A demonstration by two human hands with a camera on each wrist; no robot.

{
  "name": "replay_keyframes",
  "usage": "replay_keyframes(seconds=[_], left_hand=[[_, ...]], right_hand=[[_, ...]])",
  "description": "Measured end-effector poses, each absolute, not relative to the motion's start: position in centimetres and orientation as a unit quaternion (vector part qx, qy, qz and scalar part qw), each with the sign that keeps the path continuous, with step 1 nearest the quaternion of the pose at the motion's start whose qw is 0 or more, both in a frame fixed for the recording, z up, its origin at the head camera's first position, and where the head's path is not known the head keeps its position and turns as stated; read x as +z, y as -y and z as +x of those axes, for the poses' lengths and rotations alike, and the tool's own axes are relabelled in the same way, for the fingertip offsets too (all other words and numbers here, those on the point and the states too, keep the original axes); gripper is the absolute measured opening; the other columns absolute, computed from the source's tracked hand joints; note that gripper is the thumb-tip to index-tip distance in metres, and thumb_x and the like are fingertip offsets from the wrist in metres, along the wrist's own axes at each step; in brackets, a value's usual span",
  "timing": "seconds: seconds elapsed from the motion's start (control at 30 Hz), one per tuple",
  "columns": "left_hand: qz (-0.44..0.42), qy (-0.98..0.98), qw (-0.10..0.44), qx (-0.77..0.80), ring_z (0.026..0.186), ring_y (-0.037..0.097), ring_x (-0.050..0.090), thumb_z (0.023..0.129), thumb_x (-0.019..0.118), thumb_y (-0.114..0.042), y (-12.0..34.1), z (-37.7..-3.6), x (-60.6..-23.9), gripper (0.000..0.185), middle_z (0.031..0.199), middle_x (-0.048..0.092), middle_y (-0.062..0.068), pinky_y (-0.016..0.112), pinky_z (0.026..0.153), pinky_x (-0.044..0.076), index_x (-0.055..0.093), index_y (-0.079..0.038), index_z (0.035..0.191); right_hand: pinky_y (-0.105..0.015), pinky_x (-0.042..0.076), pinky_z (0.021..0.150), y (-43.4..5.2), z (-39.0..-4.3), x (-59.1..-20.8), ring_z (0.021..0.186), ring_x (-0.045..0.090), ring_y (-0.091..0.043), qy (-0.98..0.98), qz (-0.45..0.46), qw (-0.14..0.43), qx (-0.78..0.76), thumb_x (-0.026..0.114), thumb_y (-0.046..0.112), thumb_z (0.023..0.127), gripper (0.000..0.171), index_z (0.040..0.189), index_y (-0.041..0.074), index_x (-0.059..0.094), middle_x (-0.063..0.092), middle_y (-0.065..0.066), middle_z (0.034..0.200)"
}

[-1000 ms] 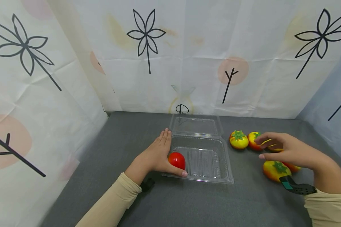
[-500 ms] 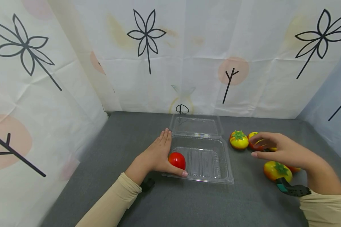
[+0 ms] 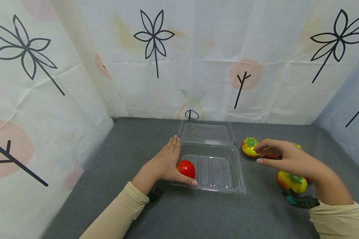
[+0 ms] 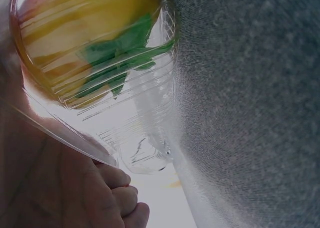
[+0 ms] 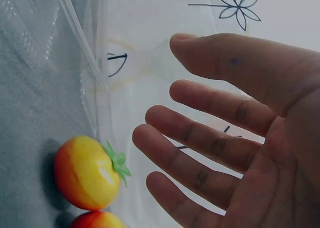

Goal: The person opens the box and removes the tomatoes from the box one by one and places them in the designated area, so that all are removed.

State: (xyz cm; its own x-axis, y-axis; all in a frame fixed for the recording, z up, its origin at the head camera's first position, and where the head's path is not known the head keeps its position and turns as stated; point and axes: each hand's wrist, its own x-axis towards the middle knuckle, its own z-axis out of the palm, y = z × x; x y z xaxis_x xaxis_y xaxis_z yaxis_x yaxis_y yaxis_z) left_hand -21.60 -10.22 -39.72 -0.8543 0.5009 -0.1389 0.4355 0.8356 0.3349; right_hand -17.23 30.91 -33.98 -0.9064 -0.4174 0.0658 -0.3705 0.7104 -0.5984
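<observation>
A clear plastic clamshell box (image 3: 216,166) stands on the grey table with its lid (image 3: 207,132) folded back. Inside, at the left end, lies a red tomato (image 3: 186,168); through the box wall the left wrist view shows its yellow side and green leaves. My left hand (image 3: 163,164) rests against the box's left side, fingers straight, thumb along the front edge. My right hand (image 3: 290,157) hovers over the table right of the box, holding nothing, fingers loosely bent. Nearest to it is a yellow-red tomato (image 3: 249,147), also in the right wrist view (image 5: 87,173).
More yellow-red tomatoes lie right of the box, partly hidden by my right hand; one tomato (image 3: 292,182) is near my right wristband (image 3: 300,200). A patterned white cloth (image 3: 209,79) hangs behind the table and along both sides.
My right hand has moved left across the tomatoes, toward the box, with nothing in it. The left hand, the box and the tomatoes have stayed where they were.
</observation>
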Motion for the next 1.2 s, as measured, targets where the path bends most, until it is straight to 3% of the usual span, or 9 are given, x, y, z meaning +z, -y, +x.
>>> replay_keyframes(seconds=[0.73, 1.07, 1.2], left_hand=[[0.245, -0.951, 0.110, 0.151, 0.168, 0.035, -0.003, 0.067, 0.074, -0.088, 10.4, -21.6, -39.8, 0.153, 0.181, -0.006, 0.012, 0.053, 0.135, 0.015, -0.001, -0.005, 0.171], [0.246, -0.951, 0.111, 0.152, 0.168, 0.035, -0.004, 0.067, 0.073, -0.089, 10.3, -21.5, -39.7, 0.153, 0.180, -0.007, 0.013, 0.052, 0.135, 0.014, -0.002, -0.005, 0.171], [0.247, -0.951, 0.110, 0.152, 0.168, 0.035, -0.003, 0.068, 0.073, -0.088, 10.3, -21.5, -39.6, 0.152, 0.180, -0.005, 0.013, 0.052, 0.135, 0.015, -0.001, -0.004, 0.171]], right_hand=[[-0.024, 0.060, 0.086, -28.0, -17.3, -34.6, 0.102, 0.071, -0.002, -0.904, -0.242, 0.003, -0.354, 0.079, 0.018, 0.097, 0.023, 0.119, 0.019, 0.072, 0.074, 0.005, 0.112], [-0.027, 0.060, 0.090, -26.5, -17.4, -35.6, 0.103, 0.069, -0.005, -0.895, -0.259, -0.004, -0.364, 0.078, 0.017, 0.098, 0.027, 0.124, 0.013, 0.072, 0.073, -0.001, 0.117], [-0.033, 0.060, 0.094, -25.8, -17.2, -35.8, 0.105, 0.069, -0.008, -0.898, -0.254, 0.010, -0.358, 0.077, 0.023, 0.100, 0.028, 0.126, 0.018, 0.071, 0.072, -0.001, 0.122]])
